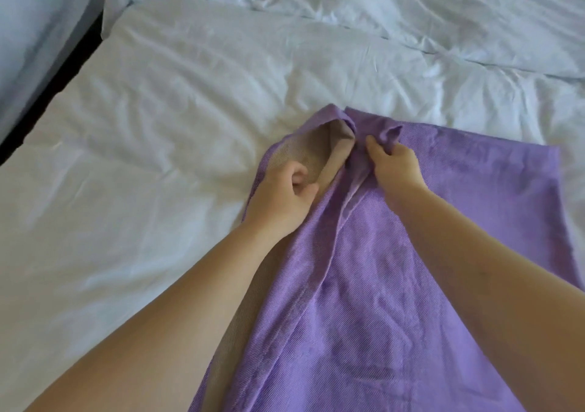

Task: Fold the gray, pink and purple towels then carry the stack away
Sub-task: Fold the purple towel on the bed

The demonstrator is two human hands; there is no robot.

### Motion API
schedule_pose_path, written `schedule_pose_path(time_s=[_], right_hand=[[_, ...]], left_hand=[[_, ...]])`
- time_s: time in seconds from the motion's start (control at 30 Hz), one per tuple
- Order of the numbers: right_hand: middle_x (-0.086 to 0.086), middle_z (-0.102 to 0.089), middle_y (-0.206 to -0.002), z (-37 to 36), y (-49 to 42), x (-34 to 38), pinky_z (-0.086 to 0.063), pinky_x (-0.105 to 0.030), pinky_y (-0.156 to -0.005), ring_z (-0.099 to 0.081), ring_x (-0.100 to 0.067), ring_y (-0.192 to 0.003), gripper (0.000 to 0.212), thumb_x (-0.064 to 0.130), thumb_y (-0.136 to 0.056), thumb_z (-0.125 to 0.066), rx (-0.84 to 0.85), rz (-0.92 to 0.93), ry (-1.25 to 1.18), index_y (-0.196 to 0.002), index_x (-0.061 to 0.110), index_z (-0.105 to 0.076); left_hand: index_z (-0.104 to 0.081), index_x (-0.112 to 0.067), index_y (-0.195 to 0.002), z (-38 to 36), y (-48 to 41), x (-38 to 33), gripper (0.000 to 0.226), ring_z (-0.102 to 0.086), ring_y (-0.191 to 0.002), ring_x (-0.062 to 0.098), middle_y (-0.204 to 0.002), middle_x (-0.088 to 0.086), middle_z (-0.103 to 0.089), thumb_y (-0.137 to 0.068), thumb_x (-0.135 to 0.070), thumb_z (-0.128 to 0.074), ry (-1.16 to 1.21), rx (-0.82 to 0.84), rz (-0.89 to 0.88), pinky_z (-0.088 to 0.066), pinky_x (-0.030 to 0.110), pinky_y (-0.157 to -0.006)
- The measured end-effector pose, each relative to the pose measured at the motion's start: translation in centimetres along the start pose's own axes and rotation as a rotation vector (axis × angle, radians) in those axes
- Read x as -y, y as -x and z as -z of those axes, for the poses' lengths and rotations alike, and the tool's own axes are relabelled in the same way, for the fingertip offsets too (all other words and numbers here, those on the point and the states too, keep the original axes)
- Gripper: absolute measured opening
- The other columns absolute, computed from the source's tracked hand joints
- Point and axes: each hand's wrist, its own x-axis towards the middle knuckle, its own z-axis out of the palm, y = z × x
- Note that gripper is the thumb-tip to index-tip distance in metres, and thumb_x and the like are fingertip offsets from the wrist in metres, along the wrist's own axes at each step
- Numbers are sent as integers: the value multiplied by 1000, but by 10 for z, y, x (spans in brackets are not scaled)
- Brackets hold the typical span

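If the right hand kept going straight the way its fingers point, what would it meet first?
The right hand is closed on a fold of the purple towel and points up the bed. Beyond the towel's far edge, probably only the white bedding lies ahead; depth is hard to judge.

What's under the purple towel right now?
Under the purple towel a gray-brown cloth shows at the lifted far corner, by the left hand; the white bed sheet lies below. Anything farther under is covered.
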Motion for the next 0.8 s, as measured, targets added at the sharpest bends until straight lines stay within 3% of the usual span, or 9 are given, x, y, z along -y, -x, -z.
schedule_pose_path(time_s=[0.1, 0.2, 0.27, 0.37, 0.47, 0.53, 0.63, 0.7, 0.8], right_hand=[[4, -57, -71, 15, 0, -8, -49, -33, -64, -57, -19, -73, 23, 31, -91, -57, -72, -118, -141, -71, 21, -58], [2, -48, -72, 27, -7, -13, -39, -28, -57, -46, -20, -72, 17, 22, -89, -54, -155, -56, 44, -74, 15, -49], [3, -47, -74, 36, -9, -14, -39, -30, -65, -44, -22, -76, 8, 14, -88, -50, -215, -23, 102, -81, 12, -48], [-6, -53, -96, 49, -9, -13, -42, -35, -79, -52, -29, -95, 7, 12, -90, -44, -237, -44, 221, -95, 10, -49], [-10, -39, -137, 47, 0, -10, -35, -44, -101, -39, -35, -124, 42, 13, -85, -52, -274, 22, 540, -126, 14, -45], [-7, -33, -144, 35, 14, -3, -29, -43, -105, -35, -32, -127, 57, 12, -78, -60, -296, 367, 650, -133, 20, -45], [-5, -58, -117, 4, 31, 11, -43, -35, -91, -54, -25, -106, 31, 13, -82, -62, 2, 607, 524, -113, 15, -61], [-5, -67, -97, -19, 40, 18, -52, -28, -81, -64, -23, -90, 16, 21, -87, -61, 316, 329, 425, -99, 10, -63], [-14, -70, -79, -44, 54, 20, -61, -34, -66, -69, -24, -66, 31, 26, -91, -60, 602, -115, 296, -93, -5, -64]], left_hand=[[-50, -21, -119, -7, -11, -12, 49, -61, -95, 10, -101, -15, -57, -83, -51, -62, -9, 11, -16, -50, 31, -85], [-41, -17, -130, -17, -42, -20, 63, -58, -113, 18, -120, -4, -58, -82, -53, -61, -3, 18, -29, -48, 39, -95], [-20, -13, -148, -15, -70, -24, 80, -39, -135, 21, -148, 4, -39, -86, -44, -61, 74, -11, 19, -31, 30, -110], [3, -13, -152, 7, -106, -20, 89, -29, -141, 16, -156, 3, -27, -91, -27, -60, 177, -74, 89, -21, 9, -99], [-15, -14, -150, 29, -115, -7, 73, -39, -135, 20, -148, 3, -39, -90, -18, -57, 57, -92, 69, -30, 20, -106], [-43, -14, -129, 35, -106, -4, 47, -54, -115, 28, -124, 5, -49, -85, -14, -61, 4, -147, 12, -44, 32, -96], [-49, -14, -123, 35, -73, -2, 51, -59, -99, 27, -124, 7, -46, -80, -28, -71, -95, -235, 48, -47, 35, -90], [-51, -19, -117, 33, -36, 2, 52, -60, -89, 23, -118, 5, -47, -75, -41, -74, -145, -203, 13, -49, 34, -83], [-57, -25, -99, 28, 27, 19, 37, -57, -83, 16, -105, -3, -47, -73, -45, -74, -182, -112, 28, -49, 31, -76]])
